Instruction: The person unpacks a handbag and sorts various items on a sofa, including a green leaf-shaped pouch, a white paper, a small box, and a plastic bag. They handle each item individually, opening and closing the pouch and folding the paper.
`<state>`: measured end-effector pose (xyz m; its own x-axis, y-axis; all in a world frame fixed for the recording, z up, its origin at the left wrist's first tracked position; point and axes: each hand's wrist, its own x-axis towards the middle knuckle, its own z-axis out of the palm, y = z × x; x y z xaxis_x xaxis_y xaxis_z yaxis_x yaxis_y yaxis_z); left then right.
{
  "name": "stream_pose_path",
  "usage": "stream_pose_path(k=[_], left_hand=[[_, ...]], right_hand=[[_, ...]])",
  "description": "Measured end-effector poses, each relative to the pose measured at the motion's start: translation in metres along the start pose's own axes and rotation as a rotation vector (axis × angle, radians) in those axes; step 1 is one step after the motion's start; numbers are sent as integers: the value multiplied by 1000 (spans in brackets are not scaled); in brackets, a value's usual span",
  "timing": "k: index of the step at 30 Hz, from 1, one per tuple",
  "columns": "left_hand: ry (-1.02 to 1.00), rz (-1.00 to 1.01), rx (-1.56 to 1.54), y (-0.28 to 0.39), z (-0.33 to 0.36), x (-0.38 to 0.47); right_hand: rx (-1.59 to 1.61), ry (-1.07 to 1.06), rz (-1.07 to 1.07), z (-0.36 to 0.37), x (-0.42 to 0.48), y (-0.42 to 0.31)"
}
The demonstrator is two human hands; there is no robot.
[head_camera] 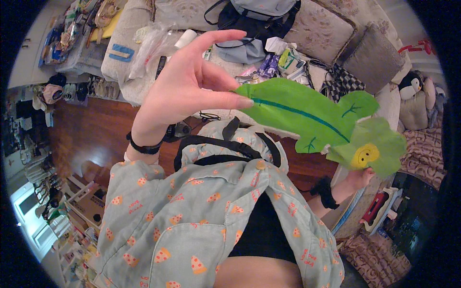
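Observation:
My left hand (183, 82) pinches one end of a bright green leaf-shaped fabric piece (295, 108) between the thumb and a finger. Its index finger reaches out above, off the piece. A dark green stripe runs along the middle, and small lobes bear stitched or drawn veins. At the far right end is a paler green flower shape (387, 140) with a yellow smiling centre (364, 155). Below that flower my right hand (356, 178) is bent at its edge, partly hidden behind it; the fingers' hold cannot be made out.
Ahead is a light sofa (126, 79) with a black and grey backpack (259, 18), clear plastic bags (151, 46) and several small packages (284, 59). A penguin plush (410, 85) sits at the right. Shoes (104, 88) line the left, above a wooden floor (90, 126).

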<state>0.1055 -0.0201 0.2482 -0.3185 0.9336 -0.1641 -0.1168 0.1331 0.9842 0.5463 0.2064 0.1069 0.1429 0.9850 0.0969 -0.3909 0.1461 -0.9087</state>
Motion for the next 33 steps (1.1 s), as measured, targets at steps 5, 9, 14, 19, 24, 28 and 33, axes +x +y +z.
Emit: stream_pose_path(k=[5,9,14,19,24,28,33], left_hand=[[110,127,-98,-6,10,6],[137,190,-150,-5,17,9],[-27,238,-53,-1,27,7],[-103,181,85,0,44,12],[-153,236,211,-5,57,15],[-42,281,167,-15,56,19],[221,382,4,-32,66,26]], right_hand=[[-117,-260,122,8,-3,16],[-256,-324,280,35,-13,26],[-559,-785,129,103,-17,30],[-472,-945,-124,185,-36,19],[-292,-1234,-105,241,-80,14],[-322,-1235,-270,261,-84,14],[-267,-1119,-333,266,-88,18]])
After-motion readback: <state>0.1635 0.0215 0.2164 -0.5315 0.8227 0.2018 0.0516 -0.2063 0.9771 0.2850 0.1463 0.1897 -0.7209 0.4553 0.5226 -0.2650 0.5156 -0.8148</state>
